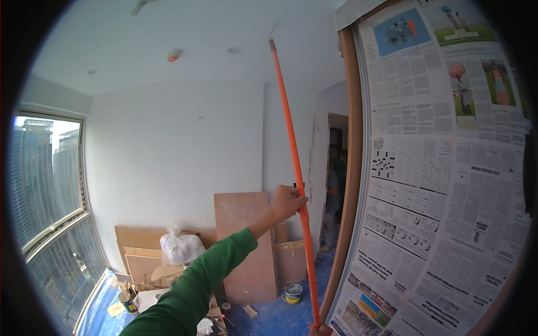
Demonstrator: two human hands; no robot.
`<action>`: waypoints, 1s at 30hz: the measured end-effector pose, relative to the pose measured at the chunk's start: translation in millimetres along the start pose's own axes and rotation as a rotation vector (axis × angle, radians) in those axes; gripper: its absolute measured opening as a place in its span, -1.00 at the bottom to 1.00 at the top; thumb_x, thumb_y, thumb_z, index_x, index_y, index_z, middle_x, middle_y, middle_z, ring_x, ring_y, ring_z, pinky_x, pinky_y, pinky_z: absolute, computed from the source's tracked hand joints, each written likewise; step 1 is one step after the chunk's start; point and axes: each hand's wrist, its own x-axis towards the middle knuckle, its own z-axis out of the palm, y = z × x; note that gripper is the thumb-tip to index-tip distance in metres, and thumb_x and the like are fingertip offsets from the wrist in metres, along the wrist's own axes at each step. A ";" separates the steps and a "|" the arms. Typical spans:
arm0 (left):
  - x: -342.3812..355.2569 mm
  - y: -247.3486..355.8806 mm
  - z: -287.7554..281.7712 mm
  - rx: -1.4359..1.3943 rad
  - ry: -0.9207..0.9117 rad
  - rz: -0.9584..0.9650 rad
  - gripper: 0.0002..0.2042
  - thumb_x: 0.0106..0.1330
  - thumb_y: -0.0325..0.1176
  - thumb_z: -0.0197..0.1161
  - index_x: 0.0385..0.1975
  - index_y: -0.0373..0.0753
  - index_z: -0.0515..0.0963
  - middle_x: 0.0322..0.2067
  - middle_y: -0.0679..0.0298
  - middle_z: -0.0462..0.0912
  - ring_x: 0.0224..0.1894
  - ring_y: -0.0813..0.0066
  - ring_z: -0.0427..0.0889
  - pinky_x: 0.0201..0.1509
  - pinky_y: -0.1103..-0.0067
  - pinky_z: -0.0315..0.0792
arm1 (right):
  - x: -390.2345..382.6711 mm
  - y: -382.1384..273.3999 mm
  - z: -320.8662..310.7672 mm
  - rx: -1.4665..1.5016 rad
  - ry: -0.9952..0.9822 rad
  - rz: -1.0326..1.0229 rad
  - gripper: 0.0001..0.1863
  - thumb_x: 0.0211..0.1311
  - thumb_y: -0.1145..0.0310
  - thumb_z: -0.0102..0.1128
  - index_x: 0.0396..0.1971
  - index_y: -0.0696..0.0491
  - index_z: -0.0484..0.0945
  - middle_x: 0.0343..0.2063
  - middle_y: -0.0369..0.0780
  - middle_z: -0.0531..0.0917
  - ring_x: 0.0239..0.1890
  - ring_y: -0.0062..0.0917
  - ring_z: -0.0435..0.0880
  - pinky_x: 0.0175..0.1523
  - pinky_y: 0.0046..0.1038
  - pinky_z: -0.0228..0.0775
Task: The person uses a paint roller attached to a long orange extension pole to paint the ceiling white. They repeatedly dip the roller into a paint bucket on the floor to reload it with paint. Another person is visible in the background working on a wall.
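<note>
"Identify printed surfaces."
"Black-and-white paper newspaper sheets (pixel 412 123) with colour pictures, to my right."
"Hand positions?"
"Green fabric sleeve (pixel 204 274) extended; my left hand (pixel 288 203) encircles the long orange pole (pixel 288 123), which rises toward the white ceiling (pixel 213 25). My right hand (pixel 321 330) grips it lower down."
"Containers?"
"Round blue-and-yellow-labelled pail (pixel 293 295) on blue plastic sheeting (pixel 263 320); contents: cannot tell."

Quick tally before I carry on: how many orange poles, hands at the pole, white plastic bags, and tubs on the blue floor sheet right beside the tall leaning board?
Orange pole: 1
Hands at the pole: 2 (left hand, right hand partly cut off by the lower edge)
White plastic bag: 1
Tub beside the board: 1
Total: 5
</note>
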 end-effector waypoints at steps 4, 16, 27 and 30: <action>39.7 -12.0 -19.9 0.012 0.013 -0.031 -0.77 0.11 -0.41 0.33 -0.52 -0.54 0.59 -0.61 0.06 0.65 -0.61 0.42 0.67 -0.58 0.57 0.56 | 19.5 -28.5 9.8 0.143 -0.045 0.056 -0.73 0.22 0.22 0.14 -0.45 0.14 0.59 -0.69 -0.07 0.51 -0.61 -0.30 0.50 -0.42 -0.25 0.33; -7.0 23.9 -11.0 0.095 -0.029 -0.027 -0.74 0.09 -0.37 0.32 -0.54 -0.54 0.60 -0.62 0.08 0.65 -0.62 0.44 0.65 -0.55 0.58 0.55 | -14.1 -32.0 -8.6 0.046 -0.062 0.046 -0.63 0.22 0.06 0.17 -0.49 0.11 0.59 -0.66 -0.10 0.55 -0.59 -0.30 0.53 -0.43 -0.23 0.33; -73.4 3.9 17.7 -0.098 -0.045 -0.055 -0.77 0.05 -0.38 0.37 -0.44 -0.47 0.59 -0.54 0.09 0.67 -0.54 0.43 0.67 -0.44 0.55 0.54 | -64.9 60.1 -18.0 -0.030 -0.201 0.183 -0.62 0.19 0.07 0.17 -0.36 0.14 0.66 -0.61 -0.09 0.63 -0.54 -0.32 0.61 -0.40 -0.27 0.43; -100.6 -15.6 14.8 -0.149 -0.067 -0.110 -0.72 0.05 -0.42 0.37 -0.32 -0.48 0.55 -0.50 0.13 0.66 -0.51 0.43 0.68 -0.45 0.55 0.56 | -112.0 107.7 -16.2 -0.132 -0.332 0.191 -0.54 0.30 -0.02 0.08 -0.29 0.14 0.63 -0.61 -0.07 0.62 -0.53 -0.21 0.61 -0.41 -0.23 0.43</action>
